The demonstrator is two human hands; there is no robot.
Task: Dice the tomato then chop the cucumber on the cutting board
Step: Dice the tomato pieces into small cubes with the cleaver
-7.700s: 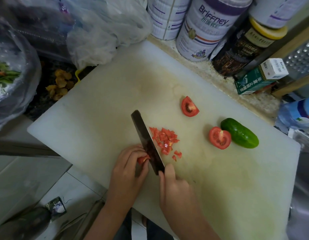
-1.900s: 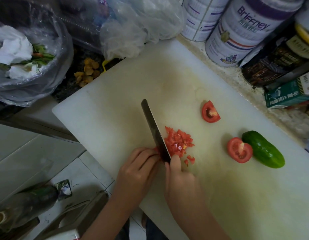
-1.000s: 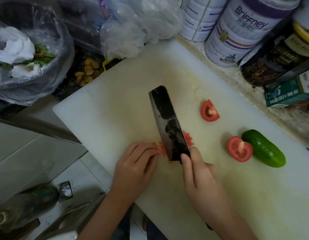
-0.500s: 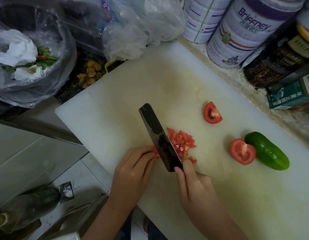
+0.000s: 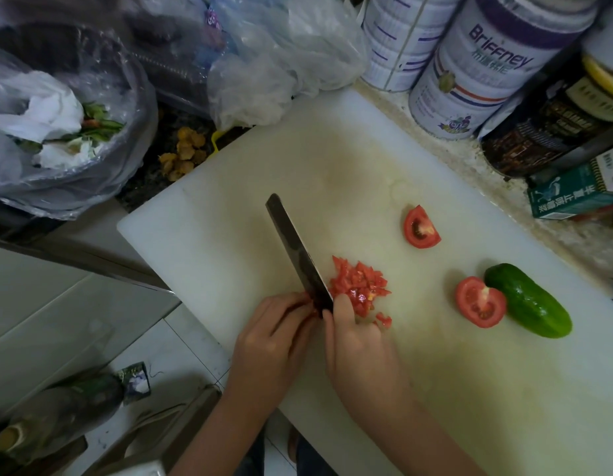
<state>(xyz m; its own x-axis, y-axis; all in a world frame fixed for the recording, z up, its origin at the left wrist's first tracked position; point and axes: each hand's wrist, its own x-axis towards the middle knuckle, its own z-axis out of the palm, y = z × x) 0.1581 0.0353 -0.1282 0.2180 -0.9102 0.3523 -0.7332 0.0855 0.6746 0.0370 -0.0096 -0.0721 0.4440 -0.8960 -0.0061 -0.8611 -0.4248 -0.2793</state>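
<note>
On the white cutting board (image 5: 367, 159) my right hand (image 5: 358, 348) grips the handle of a dark cleaver (image 5: 296, 254), its blade edge-down on the board. My left hand (image 5: 270, 338) holds a small piece of tomato against the blade's left side with curled fingers; the piece is mostly hidden. A pile of diced tomato (image 5: 360, 286) lies right of the blade. A tomato wedge (image 5: 420, 228) lies farther back. A tomato half (image 5: 480, 302) sits cut face up, touching a whole green cucumber (image 5: 530, 300).
Large tins (image 5: 483, 73), a dark jar (image 5: 552, 121) and a green box (image 5: 580, 192) line the board's far edge. Plastic bags (image 5: 281, 56) and a bagged bin of scraps (image 5: 57, 132) stand at the far left. The floor lies below the board's near-left edge.
The cleaver was tilted flat a second ago, sweeping over the dice. It now stands edge-down again beside my left fingers. Tomato wedge, half and cucumber have not moved.
</note>
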